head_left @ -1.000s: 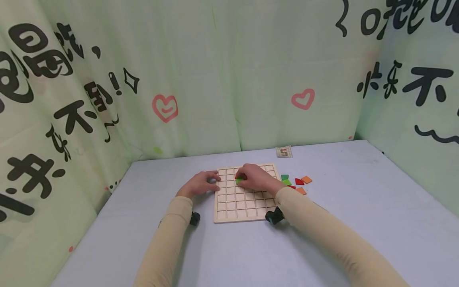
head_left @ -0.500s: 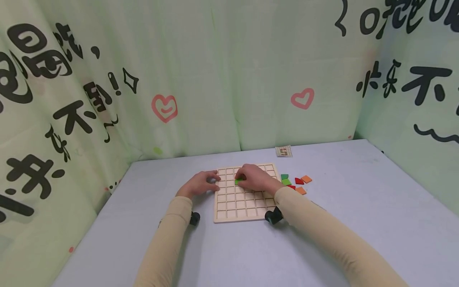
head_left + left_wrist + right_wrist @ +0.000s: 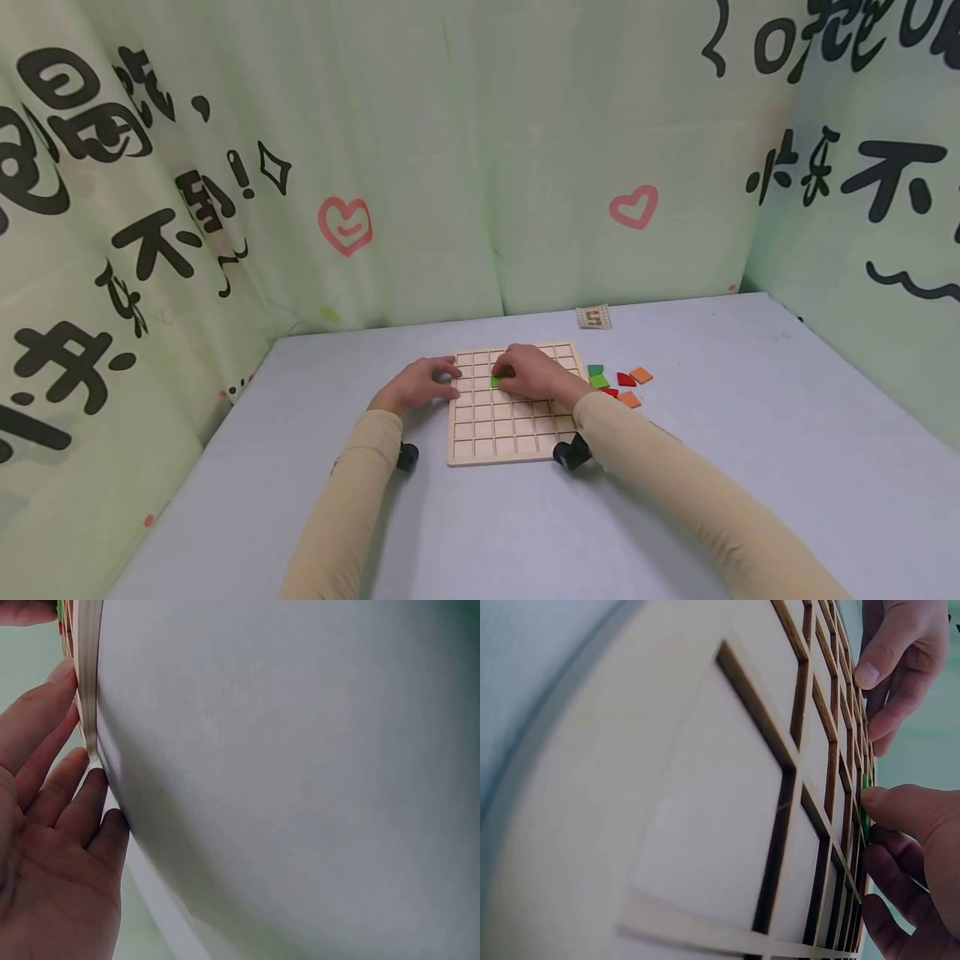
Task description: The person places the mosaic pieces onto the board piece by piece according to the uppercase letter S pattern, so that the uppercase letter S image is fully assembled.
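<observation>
A square wooden grid board (image 3: 483,432) lies on the table, its top divided into small cells. My left hand (image 3: 414,385) rests against the board's left edge, fingers loosely spread; in the left wrist view the thumb (image 3: 46,705) touches the rim of the board. Over the upper middle of the grid, my right hand (image 3: 536,372) pinches a green tile (image 3: 498,381) down at a cell. In the right wrist view the thumb (image 3: 900,806) lies on this green tile (image 3: 866,802), while the other fingers curl beside it. The right hand hides part of the grid.
Right of the board lie loose tiles: a dark green one (image 3: 596,369), a light green one (image 3: 599,381), red ones (image 3: 626,379) and orange ones (image 3: 641,375). A small patterned card (image 3: 594,317) sits near the table's back edge. Curtains with writing surround the table (image 3: 480,533).
Both hands have stayed almost still. A red sliver by the right fingertips, seen a second ago, no longer stands out; the green tile stays under that hand.
</observation>
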Available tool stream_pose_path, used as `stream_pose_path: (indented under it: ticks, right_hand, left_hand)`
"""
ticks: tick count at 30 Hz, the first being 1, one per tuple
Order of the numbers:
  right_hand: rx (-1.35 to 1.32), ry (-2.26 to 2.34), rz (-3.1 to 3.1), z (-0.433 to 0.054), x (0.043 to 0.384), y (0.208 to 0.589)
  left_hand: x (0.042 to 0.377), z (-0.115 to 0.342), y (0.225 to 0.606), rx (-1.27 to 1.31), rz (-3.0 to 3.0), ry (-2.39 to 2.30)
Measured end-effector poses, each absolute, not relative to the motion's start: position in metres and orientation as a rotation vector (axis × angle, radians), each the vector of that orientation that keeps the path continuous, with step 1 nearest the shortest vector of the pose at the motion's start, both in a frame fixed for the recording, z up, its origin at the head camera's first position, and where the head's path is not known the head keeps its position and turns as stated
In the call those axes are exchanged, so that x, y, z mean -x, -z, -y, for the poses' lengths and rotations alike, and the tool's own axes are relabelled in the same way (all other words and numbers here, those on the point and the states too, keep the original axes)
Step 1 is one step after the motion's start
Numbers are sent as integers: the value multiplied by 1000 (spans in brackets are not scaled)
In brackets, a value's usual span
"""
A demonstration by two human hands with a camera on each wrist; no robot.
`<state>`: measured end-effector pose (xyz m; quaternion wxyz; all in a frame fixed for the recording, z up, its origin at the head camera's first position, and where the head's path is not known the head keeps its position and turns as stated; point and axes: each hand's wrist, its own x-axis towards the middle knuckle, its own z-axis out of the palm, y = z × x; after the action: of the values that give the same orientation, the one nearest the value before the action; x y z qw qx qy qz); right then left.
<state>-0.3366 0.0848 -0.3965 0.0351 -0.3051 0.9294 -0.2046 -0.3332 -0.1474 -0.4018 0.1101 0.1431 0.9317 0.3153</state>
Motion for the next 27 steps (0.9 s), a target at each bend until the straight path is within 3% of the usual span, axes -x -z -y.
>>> stream_pose_path:
  ticks: [12,27]
  right_hand:
    - [860,750,-2867,-101,331,389]
    - [643,782,-2940,-170,334,379]
  left_hand:
    - [333,145,403,-417,-2738,-923]
    - [335,147,404,-394,-2748,-909]
